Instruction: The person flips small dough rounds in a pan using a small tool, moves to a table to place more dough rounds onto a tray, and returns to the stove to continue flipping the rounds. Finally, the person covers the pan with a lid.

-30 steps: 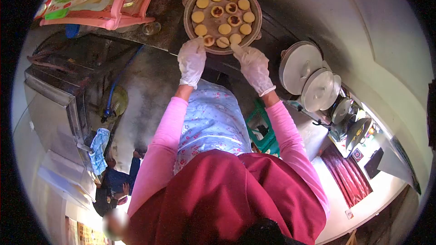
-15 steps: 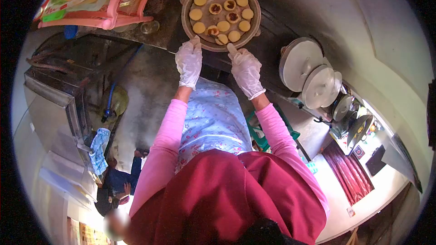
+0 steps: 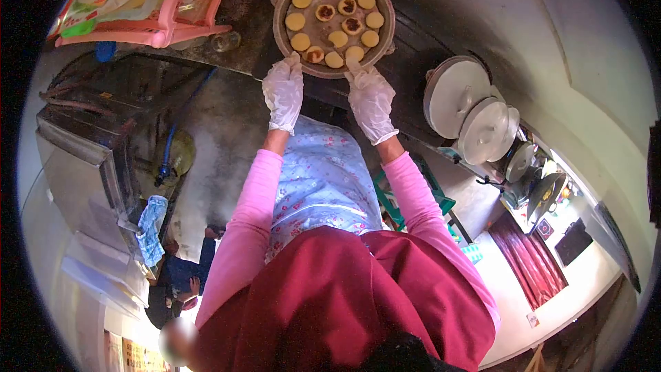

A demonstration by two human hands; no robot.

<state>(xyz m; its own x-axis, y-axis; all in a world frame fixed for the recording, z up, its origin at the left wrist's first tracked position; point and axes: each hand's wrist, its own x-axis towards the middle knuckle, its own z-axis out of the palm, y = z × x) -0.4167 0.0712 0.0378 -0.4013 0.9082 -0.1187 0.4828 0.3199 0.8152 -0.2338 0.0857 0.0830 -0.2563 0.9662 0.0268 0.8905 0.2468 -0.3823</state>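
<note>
A round, wide pan (image 3: 279, 31) holds several small flat round cakes. Most are pale yellow on top, like the cake (image 3: 295, 22) at the left; a few show dark brown tops, like the browned cake (image 3: 352, 25) right of the middle. My left hand (image 3: 283, 93), in a thin white glove, is closed with its fingertips at the pan's near left rim, close to a partly browned cake (image 3: 315, 54). My right hand (image 3: 372, 100), gloved too, is closed at the near right rim beside a pale cake (image 3: 354, 54). What either hand grips is too small to make out.
Another pan with a pale lid (image 3: 458, 96) sits to the right, with more lids (image 3: 485, 131) beyond it. A pink rack (image 3: 162, 31) and a glass jar (image 3: 224, 42) are at upper left. A green stool (image 3: 430, 196) stands at my right. Another person (image 3: 186, 269) is at lower left.
The near left cake has shifted slightly left and shows a broader browned top. Both hands have moved slightly at the rim, the right fingertips a little nearer the cakes.
</note>
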